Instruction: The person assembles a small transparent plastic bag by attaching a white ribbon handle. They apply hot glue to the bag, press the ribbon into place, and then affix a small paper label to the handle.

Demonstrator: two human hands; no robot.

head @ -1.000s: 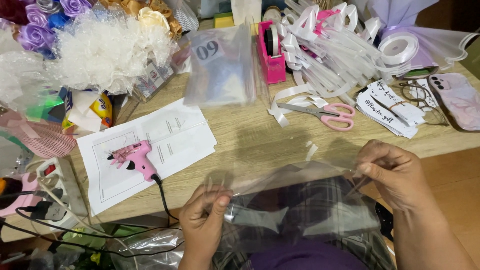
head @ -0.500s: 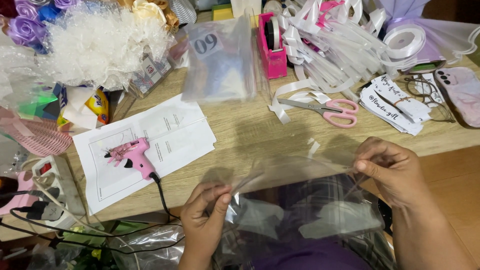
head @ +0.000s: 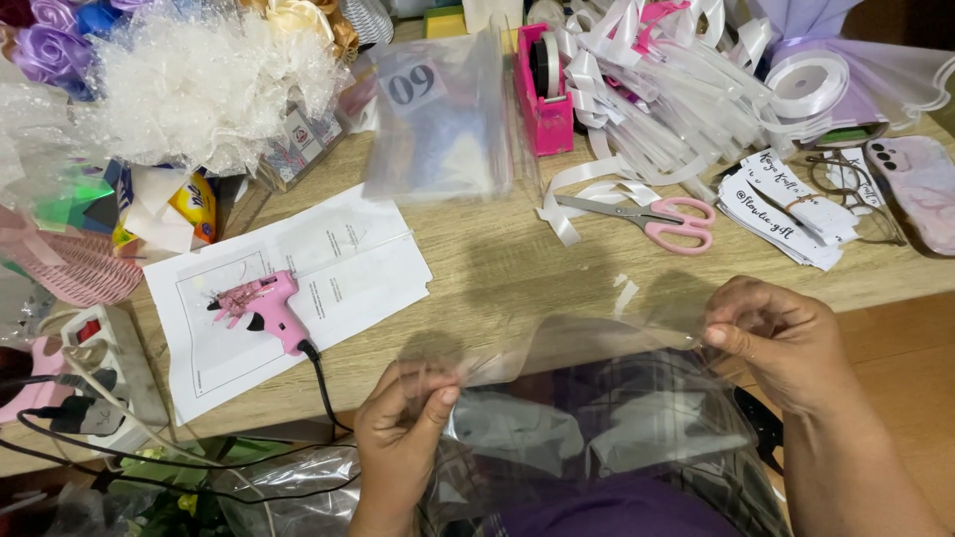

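Observation:
A clear cellophane sheet stretches between both hands just in front of the wooden table's near edge. My left hand pinches its lower left part between thumb and fingers. Off to the right, my right hand pinches the sheet's upper right edge. More clear film hangs crumpled below, over my lap.
A pink glue gun lies on a white paper sheet. Pink-handled scissors, white ribbon strips, a pink tape dispenser, paper tags, glasses, a phone and clear bags crowd the table. A power strip sits at left.
My hands have shifted slightly along the cellophane, the left thumb closing further on the film. The sheet has pulled a little flatter between them.

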